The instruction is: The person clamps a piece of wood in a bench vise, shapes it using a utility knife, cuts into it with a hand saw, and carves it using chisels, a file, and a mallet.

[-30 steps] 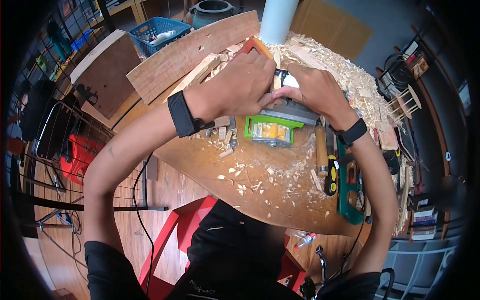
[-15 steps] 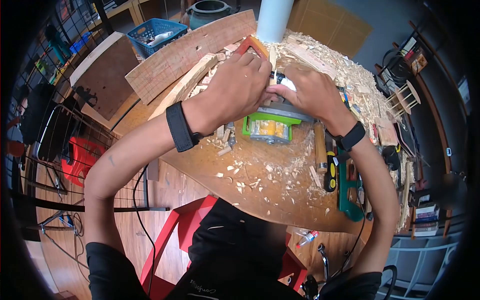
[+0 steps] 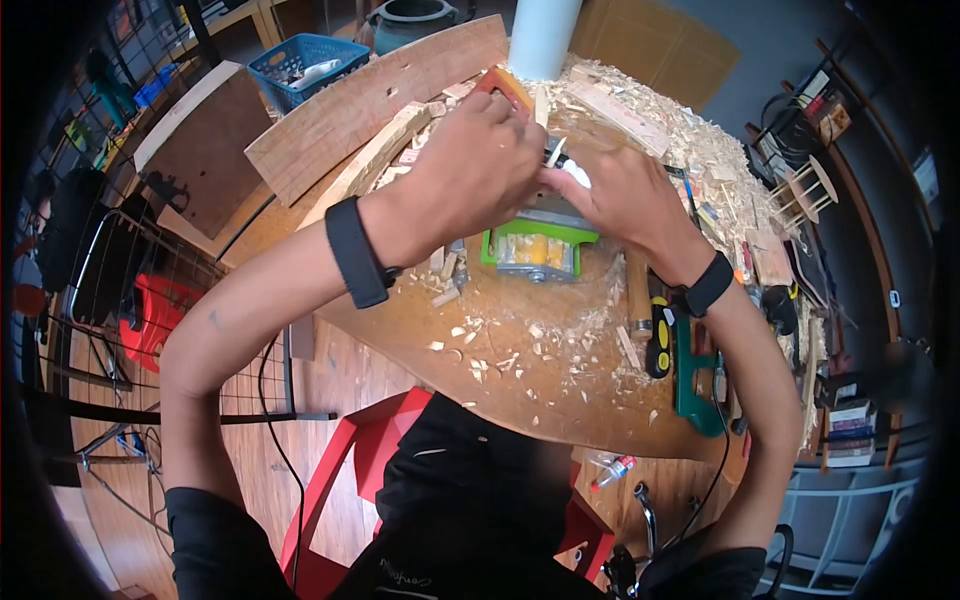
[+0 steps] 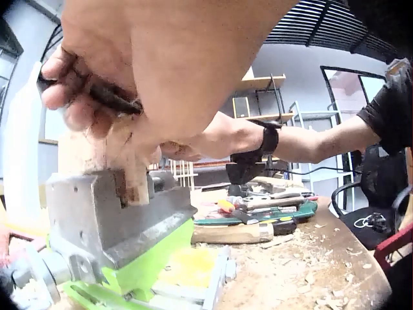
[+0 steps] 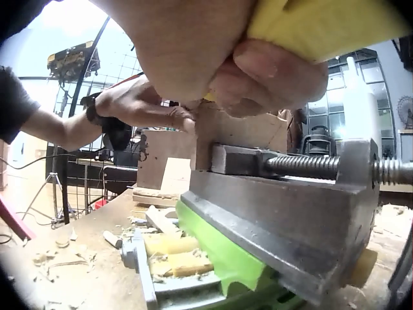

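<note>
A wood block (image 5: 242,132) stands in a grey metal vise (image 5: 277,213) with a bright green base (image 3: 590,237). Over the block, my right hand (image 3: 630,195) grips a tool by its yellow handle (image 5: 322,29). My left hand (image 3: 475,165) curls its fingers round a dark bar-like part (image 4: 113,98) above the same block; I cannot tell whether it belongs to that tool. Both hands are close together, thumbs toward each other. A pale wood sliver (image 3: 557,150) sticks up between them. The blade and cut are hidden by the fingers.
Wood shavings (image 3: 700,140) heap across the table's far right. A wooden-handled tool (image 3: 638,300), a yellow-and-black handle (image 3: 659,340) and a green tool (image 3: 695,395) lie right of the vise. Behind stand a long board (image 3: 385,105), a blue basket (image 3: 310,75) and a white cylinder (image 3: 543,40).
Both hands have drawn slightly toward the body over the vise, still close together. A pale sliver now stands up between them. The view has shifted a little.
</note>
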`<state>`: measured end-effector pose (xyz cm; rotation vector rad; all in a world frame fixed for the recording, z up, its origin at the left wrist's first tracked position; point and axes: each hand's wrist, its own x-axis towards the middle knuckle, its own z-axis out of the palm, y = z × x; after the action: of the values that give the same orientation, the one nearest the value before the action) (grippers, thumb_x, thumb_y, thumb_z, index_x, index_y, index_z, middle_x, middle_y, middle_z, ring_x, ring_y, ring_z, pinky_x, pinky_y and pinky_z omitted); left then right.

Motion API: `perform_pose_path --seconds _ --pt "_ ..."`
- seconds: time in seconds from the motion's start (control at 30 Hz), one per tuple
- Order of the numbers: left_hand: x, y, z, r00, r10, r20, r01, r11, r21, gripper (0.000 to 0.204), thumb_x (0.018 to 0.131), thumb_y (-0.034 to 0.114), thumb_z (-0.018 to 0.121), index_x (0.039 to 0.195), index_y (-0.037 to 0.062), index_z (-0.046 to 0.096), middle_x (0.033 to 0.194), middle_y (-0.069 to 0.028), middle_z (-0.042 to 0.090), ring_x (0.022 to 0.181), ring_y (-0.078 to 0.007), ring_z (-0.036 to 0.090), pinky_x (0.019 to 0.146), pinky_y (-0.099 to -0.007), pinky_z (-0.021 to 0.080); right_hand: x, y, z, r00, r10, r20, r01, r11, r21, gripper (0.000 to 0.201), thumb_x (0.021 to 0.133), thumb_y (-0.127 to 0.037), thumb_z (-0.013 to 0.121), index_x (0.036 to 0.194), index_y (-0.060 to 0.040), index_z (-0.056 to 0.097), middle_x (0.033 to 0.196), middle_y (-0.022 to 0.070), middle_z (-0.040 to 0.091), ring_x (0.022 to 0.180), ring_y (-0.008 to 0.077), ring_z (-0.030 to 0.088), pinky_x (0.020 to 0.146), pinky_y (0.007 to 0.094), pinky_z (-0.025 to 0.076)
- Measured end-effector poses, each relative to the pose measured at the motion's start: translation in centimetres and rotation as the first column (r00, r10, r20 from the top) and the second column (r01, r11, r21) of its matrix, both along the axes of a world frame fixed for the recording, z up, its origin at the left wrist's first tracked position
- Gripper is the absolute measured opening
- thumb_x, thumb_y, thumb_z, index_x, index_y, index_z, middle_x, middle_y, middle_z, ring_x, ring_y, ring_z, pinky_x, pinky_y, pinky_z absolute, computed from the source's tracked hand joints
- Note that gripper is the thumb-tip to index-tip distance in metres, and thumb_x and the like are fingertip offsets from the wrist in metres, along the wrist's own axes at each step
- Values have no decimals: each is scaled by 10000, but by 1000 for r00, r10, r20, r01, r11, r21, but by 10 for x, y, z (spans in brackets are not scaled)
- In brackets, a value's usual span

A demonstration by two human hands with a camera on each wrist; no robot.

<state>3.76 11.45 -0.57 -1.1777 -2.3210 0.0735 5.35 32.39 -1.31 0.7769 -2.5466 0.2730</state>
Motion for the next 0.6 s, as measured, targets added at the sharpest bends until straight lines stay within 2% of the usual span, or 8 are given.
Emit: perform_pose_path --seconds 0.07,0.1,0.2,0.27,0.33,0.43,0.53,0.6 --pt "1 -5 7 985 -39 -168 54 995 87 509 718 412 810 921 -12 618 890 -122 636 964 -266 622 838 -351 459 -3 6 2 1000 -10 5 10 1000 3 617 875 -628 635 901 -14 682 647 220 645 650 419 674 623 504 551" --pt "-1 -8 10 984 -61 -166 76 994 84 576 668 428 843 947 -19 609 915 -120 615 992 -276 604 878 -362 451 -9 9 -2 1000 -18 -6 18 1000 17 635 852 -646 647 917 -15 681 659 214 652 656 414 677 624 498 552" --pt "-15 -13 6 974 -163 -160 178 981 82 577 693 420 836 973 -24 597 942 -134 615 983 -294 600 902 -377 450 -20 10 1 998 -16 -53 19 998 58 689 813 -687 654 968 -17 680 684 203 664 672 402 683 625 482 554" --pt "-20 -12 4 982 -145 -125 155 985 76 568 713 420 823 981 -25 593 951 -141 614 991 -306 595 919 -391 447 -23 9 8 997 -3 -82 10 996 89 725 798 -712 649 1002 -18 681 698 199 669 681 395 686 626 472 556" --pt "-23 -11 3 988 -126 -86 132 989 68 558 733 419 811 988 -25 589 961 -148 614 1000 -318 591 936 -404 443 -22 9 17 1000 -3 -11 4 990 140 789 789 -753 621 1062 -15 679 705 201 668 692 393 687 632 464 555" --pt "-28 -10 3 981 -187 -59 193 975 109 535 774 409 783 1010 -28 587 990 -171 620 1036 -332 588 950 -425 438 -29 8 21 1000 14 -16 -11 983 181 868 746 -809 610 1088 -15 684 697 203 668 694 396 689 654 460 559" --pt "-31 -8 5 984 -167 54 162 982 93 561 795 432 767 1034 -39 581 1018 -199 622 1060 -354 577 965 -444 431 -32 6 27 998 56 13 -57 983 175 856 709 -783 674 1023 14 660 736 224 663 739 425 680 670 470 546" --pt "-28 -9 14 930 -64 362 55 998 36 629 824 373 772 1195 -63 511 1161 -257 576 1176 -426 515 988 -494 438 -38 8 25 999 43 10 -44 980 196 878 694 -797 673 1018 19 657 738 223 666 740 426 681 670 470 547"
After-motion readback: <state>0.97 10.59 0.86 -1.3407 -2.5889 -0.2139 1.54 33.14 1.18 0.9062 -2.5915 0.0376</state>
